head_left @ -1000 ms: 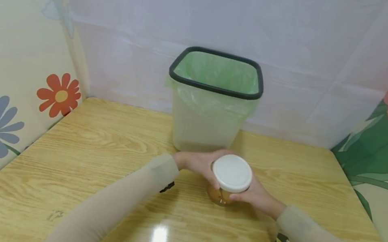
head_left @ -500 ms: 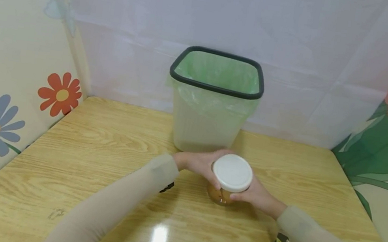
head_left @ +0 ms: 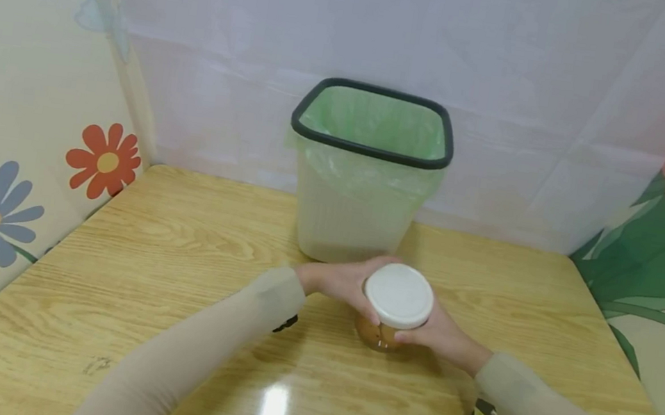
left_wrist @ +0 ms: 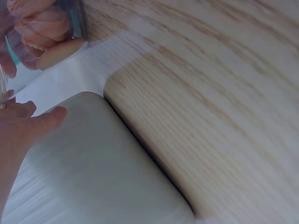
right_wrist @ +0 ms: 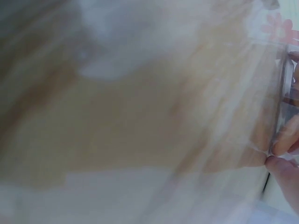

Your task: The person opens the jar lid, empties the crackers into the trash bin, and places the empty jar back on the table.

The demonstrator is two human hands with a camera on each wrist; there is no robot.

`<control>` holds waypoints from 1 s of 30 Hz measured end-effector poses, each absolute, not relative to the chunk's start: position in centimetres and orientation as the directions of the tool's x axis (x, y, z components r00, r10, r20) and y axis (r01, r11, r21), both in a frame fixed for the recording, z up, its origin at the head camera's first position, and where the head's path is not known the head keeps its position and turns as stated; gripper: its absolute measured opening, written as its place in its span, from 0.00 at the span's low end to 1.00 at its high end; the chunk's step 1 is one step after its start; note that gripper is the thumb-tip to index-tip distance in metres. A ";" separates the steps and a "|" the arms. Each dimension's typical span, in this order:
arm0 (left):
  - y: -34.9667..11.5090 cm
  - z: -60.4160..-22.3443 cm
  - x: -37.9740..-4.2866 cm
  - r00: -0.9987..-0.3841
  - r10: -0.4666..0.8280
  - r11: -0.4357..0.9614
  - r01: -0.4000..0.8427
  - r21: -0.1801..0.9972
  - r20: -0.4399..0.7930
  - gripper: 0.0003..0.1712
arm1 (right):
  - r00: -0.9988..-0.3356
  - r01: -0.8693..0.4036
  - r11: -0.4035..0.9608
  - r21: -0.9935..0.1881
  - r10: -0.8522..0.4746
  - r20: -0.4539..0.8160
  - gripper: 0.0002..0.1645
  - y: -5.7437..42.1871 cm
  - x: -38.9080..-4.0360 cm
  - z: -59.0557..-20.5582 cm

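Note:
A glass jar (head_left: 379,333) with brown contents and a white round lid (head_left: 398,296) stands on the wooden table (head_left: 186,265), just in front of the bin. My left hand (head_left: 343,281) grips the jar from the left, fingers curled round it below the lid. My right hand (head_left: 440,334) grips it from the right. The left wrist view shows my fingers (left_wrist: 18,126) against the glass jar (left_wrist: 44,32). In the blurred right wrist view, my fingertips (right_wrist: 282,144) press on the glass at the right edge.
A translucent waste bin (head_left: 364,177) with a black rim and green liner stands at the back middle of the table, close behind the jar. Walls with flower prints close in the left and right sides. Bare tabletop lies to the left and near the front edge.

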State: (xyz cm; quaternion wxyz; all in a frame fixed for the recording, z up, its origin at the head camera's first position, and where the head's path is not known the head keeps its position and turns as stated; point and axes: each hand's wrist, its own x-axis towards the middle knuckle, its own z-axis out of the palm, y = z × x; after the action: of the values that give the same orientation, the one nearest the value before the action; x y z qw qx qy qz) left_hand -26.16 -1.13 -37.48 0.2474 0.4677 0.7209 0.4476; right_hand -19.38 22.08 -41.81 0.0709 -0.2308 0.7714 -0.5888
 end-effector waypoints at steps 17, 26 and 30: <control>-1.0 -37.6 -25.7 -0.497 0.865 0.205 0.462 0.863 0.061 0.59 | -0.885 -0.263 0.198 -0.944 -0.439 0.154 0.63 22.0 -19.2 -41.5; -1.0 -37.9 -25.4 -0.511 0.856 0.195 0.454 0.870 0.075 0.59 | -0.886 -0.257 0.200 -0.945 -0.440 0.148 0.63 22.0 -19.1 -41.6; -1.0 -37.9 -25.2 -0.516 0.852 0.181 0.457 0.871 0.093 0.58 | -0.885 -0.259 0.195 -0.946 -0.440 0.151 0.63 22.1 -19.1 -41.6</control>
State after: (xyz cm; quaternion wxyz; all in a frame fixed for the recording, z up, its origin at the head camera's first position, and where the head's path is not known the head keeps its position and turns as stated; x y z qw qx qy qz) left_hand -25.17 -0.98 -37.89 0.2139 0.4432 0.7381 0.4614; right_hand -19.14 22.06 -41.56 0.0766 -0.2271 0.7693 -0.5922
